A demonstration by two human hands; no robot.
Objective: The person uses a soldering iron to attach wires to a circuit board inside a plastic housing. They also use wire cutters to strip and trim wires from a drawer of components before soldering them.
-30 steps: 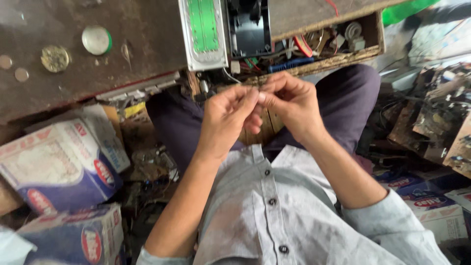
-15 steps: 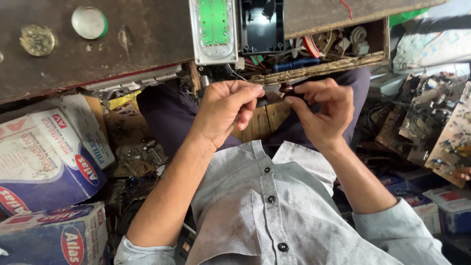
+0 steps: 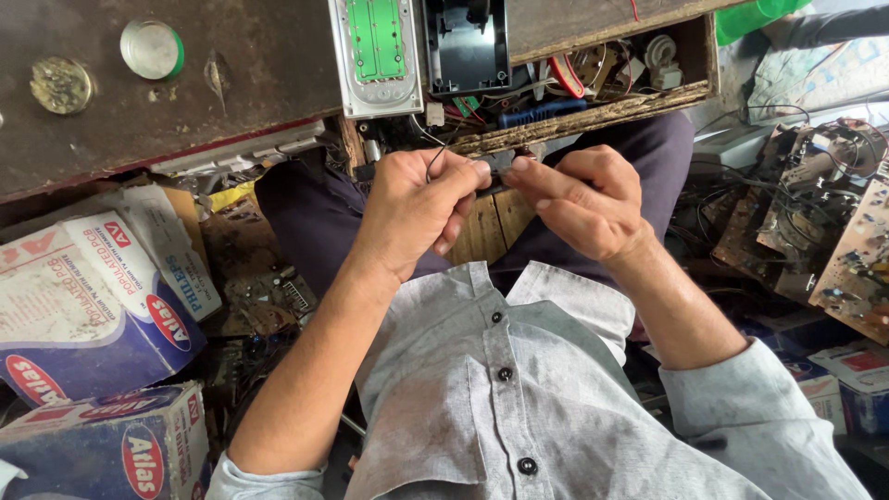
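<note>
Black, small and mostly hidden, a part is sitting pinched between both hands above the lap, just in front of the wooden drawer. The left hand is curling its fingers closed around a thin dark wire that is running up toward the open metal casing with the green board. The right hand is gripping the part's other end with thumb and forefinger. Circuit boards are lying to the right, printed cardboard boxes to the left, two round lids on the dark worktop.
</note>
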